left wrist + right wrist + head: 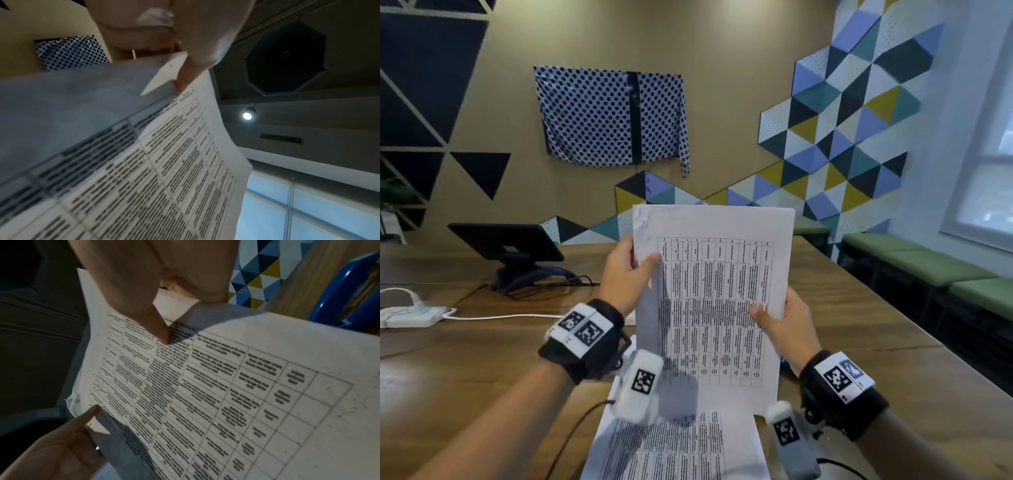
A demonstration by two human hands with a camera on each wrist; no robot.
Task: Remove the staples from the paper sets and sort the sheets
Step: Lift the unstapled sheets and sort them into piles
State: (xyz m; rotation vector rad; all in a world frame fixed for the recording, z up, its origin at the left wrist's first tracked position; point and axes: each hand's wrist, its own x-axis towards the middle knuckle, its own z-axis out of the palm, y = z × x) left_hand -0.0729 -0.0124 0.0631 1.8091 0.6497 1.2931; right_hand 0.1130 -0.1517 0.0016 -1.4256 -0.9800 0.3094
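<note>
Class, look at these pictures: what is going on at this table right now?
A person holds printed sheets up over a wooden table. The left hand pinches the left edge near the torn top corner, and the right hand grips the right edge lower down. The sheets appear to be separating at the left edge; no staple can be made out. Another printed sheet lies flat on the table below. A tablet and a power strip sit further back on the left.
</note>
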